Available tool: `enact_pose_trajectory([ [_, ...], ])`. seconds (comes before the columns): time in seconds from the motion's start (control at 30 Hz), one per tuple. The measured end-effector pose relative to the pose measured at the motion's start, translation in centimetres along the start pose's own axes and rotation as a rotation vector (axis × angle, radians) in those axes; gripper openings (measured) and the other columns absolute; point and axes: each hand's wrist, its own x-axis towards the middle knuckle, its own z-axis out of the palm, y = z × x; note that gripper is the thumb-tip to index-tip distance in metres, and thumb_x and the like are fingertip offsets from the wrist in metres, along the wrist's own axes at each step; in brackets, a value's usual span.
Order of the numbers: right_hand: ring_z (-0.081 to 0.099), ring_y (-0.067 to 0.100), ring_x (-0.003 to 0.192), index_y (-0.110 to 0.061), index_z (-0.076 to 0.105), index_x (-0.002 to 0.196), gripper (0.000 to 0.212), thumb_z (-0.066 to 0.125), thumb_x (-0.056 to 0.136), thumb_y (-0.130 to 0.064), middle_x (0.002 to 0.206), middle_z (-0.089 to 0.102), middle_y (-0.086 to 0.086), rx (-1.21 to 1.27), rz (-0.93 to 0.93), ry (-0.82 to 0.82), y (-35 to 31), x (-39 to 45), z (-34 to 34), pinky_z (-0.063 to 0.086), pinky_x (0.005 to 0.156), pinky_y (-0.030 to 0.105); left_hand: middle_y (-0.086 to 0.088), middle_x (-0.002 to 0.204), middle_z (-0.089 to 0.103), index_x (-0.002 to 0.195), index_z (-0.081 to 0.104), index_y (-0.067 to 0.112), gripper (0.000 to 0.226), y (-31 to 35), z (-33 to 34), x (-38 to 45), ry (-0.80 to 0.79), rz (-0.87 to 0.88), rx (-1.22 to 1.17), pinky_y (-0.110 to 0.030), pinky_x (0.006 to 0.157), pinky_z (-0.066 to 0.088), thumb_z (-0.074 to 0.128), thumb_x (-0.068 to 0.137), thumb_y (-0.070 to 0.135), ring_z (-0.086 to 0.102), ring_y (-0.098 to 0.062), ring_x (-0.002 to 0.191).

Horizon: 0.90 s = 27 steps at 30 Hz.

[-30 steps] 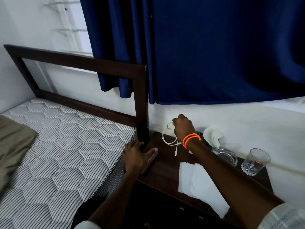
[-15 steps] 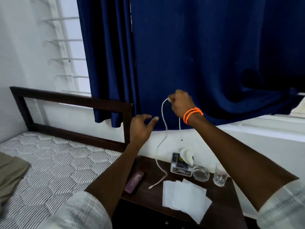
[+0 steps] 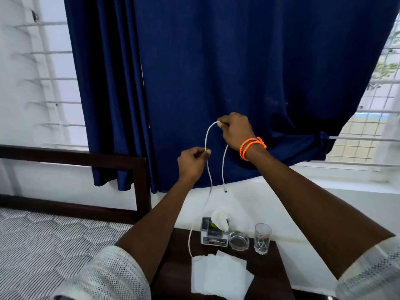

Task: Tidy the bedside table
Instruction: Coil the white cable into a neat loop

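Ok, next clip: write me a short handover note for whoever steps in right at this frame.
Right hand: pinches the white cable near its top bend, raised in front of the curtain.
Left hand: pinches the same cable lower down.
Cable: one end hangs free; the long part trails down to the bedside table.
On the table: tissue box, glass ashtray, drinking glass, loose paper sheets.
Done: cable lifted.
Left: probably coil and stow the cable, stack the sheets, straighten the rest.
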Motion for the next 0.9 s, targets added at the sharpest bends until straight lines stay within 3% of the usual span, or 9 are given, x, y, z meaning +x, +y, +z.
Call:
enact_pose_trajectory([
  [0.13,0.065,0.025,0.068,-0.013,0.072,0.087,0.019,0.055,0.096,-0.015,0.075,0.066,0.007,0.052,0.134,-0.052,2.5,-1.1,-0.1,0.056,0.062,0.035,0.007,0.079,0.075,0.093,0.078,0.018,0.016,0.3,0.5,0.1,0.073,0.000,-0.053,-0.020,0.070,0.053,0.072,0.092,0.033,0.068,-0.003,0.072],
  [0.23,0.071,0.023,0.054,-0.013,0.068,0.083,0.017,0.056,0.094,-0.010,0.069,0.071,0.016,0.233,0.338,-0.221,3.8,-2.0,0.4,0.060,0.050,0.033,0.005,0.078,0.075,0.092,0.079,0.019,0.015,1.3,0.1,0.9,0.086,0.022,-0.074,-0.019,0.069,0.053,0.071,0.093,0.031,0.067,-0.004,0.071],
  [0.33,0.073,0.021,0.056,-0.013,0.066,0.089,0.004,0.064,0.092,-0.011,0.068,0.071,0.014,0.347,0.374,-0.335,4.0,-2.5,0.6,0.059,0.050,0.030,0.005,0.079,0.075,0.095,0.080,0.017,0.012,2.4,-0.2,1.8,0.072,0.053,-0.059,-0.022,0.072,0.055,0.071,0.093,0.025,0.066,-0.005,0.072],
  [0.47,0.074,0.020,0.062,-0.015,0.066,0.101,0.011,0.070,0.092,-0.021,0.079,0.072,0.007,0.434,0.244,-0.279,3.0,-1.8,1.0,0.061,0.054,0.030,0.004,0.080,0.073,0.102,0.079,0.013,0.014,3.5,-0.4,2.6,-0.011,0.079,-0.037,-0.026,0.071,0.053,0.070,0.094,0.021,0.062,-0.004,0.069],
  [0.57,0.072,0.016,0.055,-0.014,0.066,0.096,0.009,0.064,0.096,-0.024,0.079,0.071,0.007,0.376,0.169,-0.260,2.2,-0.9,1.3,0.057,0.048,0.025,0.005,0.078,0.072,0.104,0.079,0.015,0.015,4.0,-0.7,2.8,-0.046,0.110,-0.007,-0.021,0.067,0.048,0.070,0.095,0.022,0.059,-0.001,0.064],
  [0.8,0.070,0.020,0.047,-0.010,0.059,0.090,0.017,0.052,0.100,-0.022,0.082,0.069,0.015,0.449,0.312,-0.110,3.3,-0.3,1.9,0.052,0.041,0.024,0.003,0.082,0.075,0.090,0.075,0.027,0.011,0.9,-1.0,0.8,-0.088,-0.016,-0.034,-0.032,0.080,0.058,0.067,0.096,0.022,0.068,-0.011,0.079],
  [0.9,0.071,0.023,0.050,-0.011,0.060,0.091,0.016,0.053,0.100,-0.022,0.085,0.070,0.015,0.435,0.357,-0.220,4.4,-1.0,2.2,0.053,0.043,0.025,0.000,0.081,0.076,0.089,0.075,0.025,0.013,0.3,-1.3,0.6,-0.082,-0.042,-0.068,-0.037,0.084,0.060,0.066,0.098,0.026,0.072,-0.016,0.082],
])
